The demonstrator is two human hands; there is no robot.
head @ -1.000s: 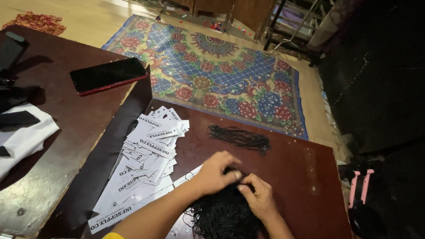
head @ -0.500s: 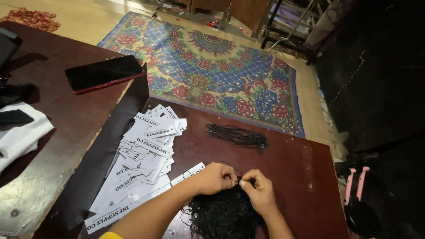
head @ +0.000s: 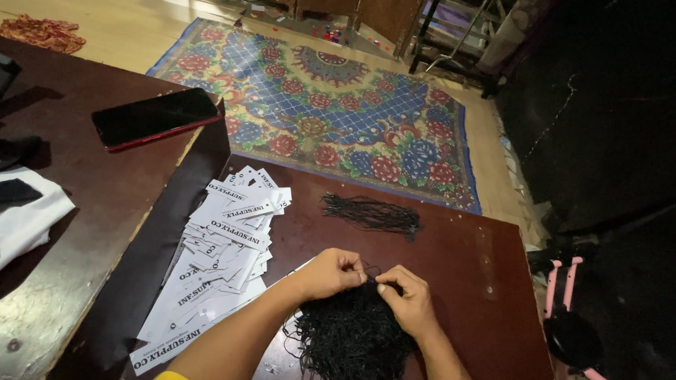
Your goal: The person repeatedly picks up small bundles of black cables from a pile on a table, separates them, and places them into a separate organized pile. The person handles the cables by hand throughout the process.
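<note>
A tangled heap of thin black strings (head: pixel 350 339) lies on the low dark wooden table (head: pixel 472 257), close to me. My left hand (head: pixel 330 273) and my right hand (head: pixel 408 298) meet at the heap's far edge, and both pinch a black string between their fingertips. To the left is a spread pile of white paper tags (head: pixel 225 242) with black print. A smaller, neat bundle of black strings (head: pixel 371 213) lies farther back on the table, apart from both hands.
A higher wooden table (head: pixel 88 171) stands at the left with a dark phone in a red case (head: pixel 155 117), white cloth (head: pixel 9 229) and black items. A patterned floral rug (head: pixel 326 113) covers the floor beyond. A pink-and-black object (head: pixel 575 329) stands at the right.
The view has drifted slightly. My hands stay at the heap's far edge, fingertips drawn closer together on a string.
</note>
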